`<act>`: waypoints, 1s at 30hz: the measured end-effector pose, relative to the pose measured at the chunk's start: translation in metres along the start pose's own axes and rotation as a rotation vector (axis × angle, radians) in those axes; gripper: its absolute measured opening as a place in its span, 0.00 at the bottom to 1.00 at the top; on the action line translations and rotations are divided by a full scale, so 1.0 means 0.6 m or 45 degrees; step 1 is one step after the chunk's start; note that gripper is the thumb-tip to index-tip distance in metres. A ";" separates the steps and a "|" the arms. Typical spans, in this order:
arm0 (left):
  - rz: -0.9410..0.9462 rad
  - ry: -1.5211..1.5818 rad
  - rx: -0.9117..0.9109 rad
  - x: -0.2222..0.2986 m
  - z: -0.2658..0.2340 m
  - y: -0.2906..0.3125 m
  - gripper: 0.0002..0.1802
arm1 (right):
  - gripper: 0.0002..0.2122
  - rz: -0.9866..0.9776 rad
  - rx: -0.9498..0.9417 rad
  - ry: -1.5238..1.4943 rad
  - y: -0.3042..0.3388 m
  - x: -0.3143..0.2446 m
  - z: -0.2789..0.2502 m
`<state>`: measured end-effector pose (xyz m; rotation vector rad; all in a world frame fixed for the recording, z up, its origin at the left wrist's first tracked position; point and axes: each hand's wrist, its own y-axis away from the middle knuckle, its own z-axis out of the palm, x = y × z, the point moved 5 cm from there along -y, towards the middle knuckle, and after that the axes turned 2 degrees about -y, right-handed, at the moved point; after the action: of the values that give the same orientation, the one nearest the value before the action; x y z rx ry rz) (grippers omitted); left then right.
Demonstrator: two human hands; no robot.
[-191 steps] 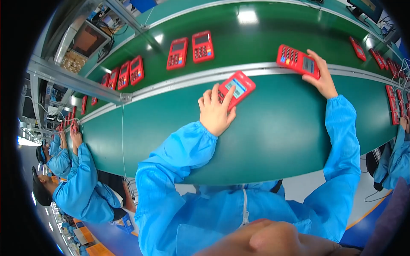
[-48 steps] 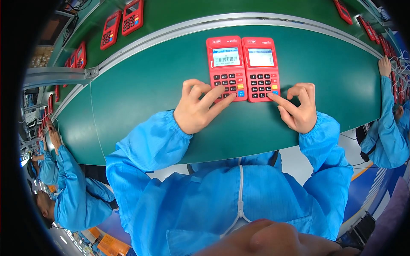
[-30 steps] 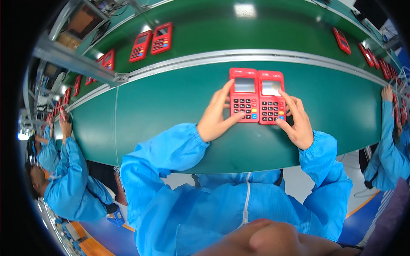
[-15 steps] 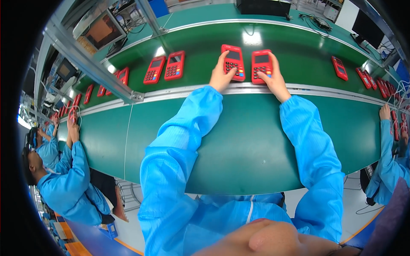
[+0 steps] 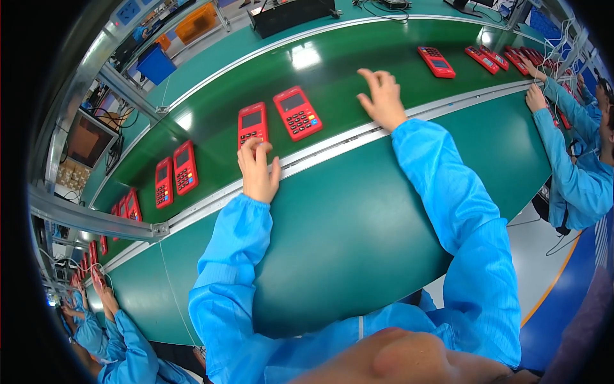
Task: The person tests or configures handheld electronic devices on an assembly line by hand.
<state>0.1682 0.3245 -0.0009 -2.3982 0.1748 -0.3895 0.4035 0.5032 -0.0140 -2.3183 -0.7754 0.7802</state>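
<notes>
Two red card payment terminals lie face up, side by side, on the dark green belt: a left terminal (image 5: 252, 118) and a right terminal (image 5: 298, 113). My left hand (image 5: 258, 171) is over the aluminium rail, its loosely curled fingers at the keypad end of the left terminal and partly covering it. Its thumb stands apart, and I see nothing held; whether the fingertips touch the terminal I cannot tell. Off to the right, my right hand (image 5: 385, 102) hovers above the belt with fingers spread, holding nothing.
An aluminium rail (image 5: 332, 145) divides the belt from the green worktop (image 5: 358, 224). More red terminals lie left (image 5: 185, 168) and right (image 5: 437, 62). A metal frame post (image 5: 96, 217) stands at left. Co-workers in blue sit at both sides, one right-hand co-worker's hand (image 5: 536, 98) near the rail.
Both hands have let go of the two terminals. My right hand has moved off to the right, my left back toward the rail. The view has turned rightward.
</notes>
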 end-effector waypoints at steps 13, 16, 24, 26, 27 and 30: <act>0.277 0.500 -0.315 0.159 0.004 0.054 0.08 | 0.33 0.840 0.040 0.731 -0.031 0.386 -0.084; -0.101 0.840 -0.579 0.171 0.046 0.050 0.08 | 0.33 0.844 0.115 0.196 -0.018 0.383 -0.084; -0.818 2.067 -1.002 0.149 0.072 0.078 0.29 | 0.35 0.536 -0.982 -1.856 0.049 -0.006 -0.082; -0.655 2.264 -1.314 0.164 0.065 0.087 0.43 | 0.40 0.312 -1.244 -1.738 0.065 -0.069 -0.102; -0.691 2.314 -1.368 0.171 0.058 0.091 0.53 | 0.42 0.186 -1.332 -1.665 0.074 -0.088 -0.111; -0.621 2.379 -1.519 0.182 0.050 0.101 0.50 | 0.41 0.030 -1.513 -1.455 0.096 -0.119 -0.125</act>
<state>0.2801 0.2724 -0.0372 -1.9209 0.7490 -3.3194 0.4258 0.3930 0.0224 -2.6088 -2.1390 2.1485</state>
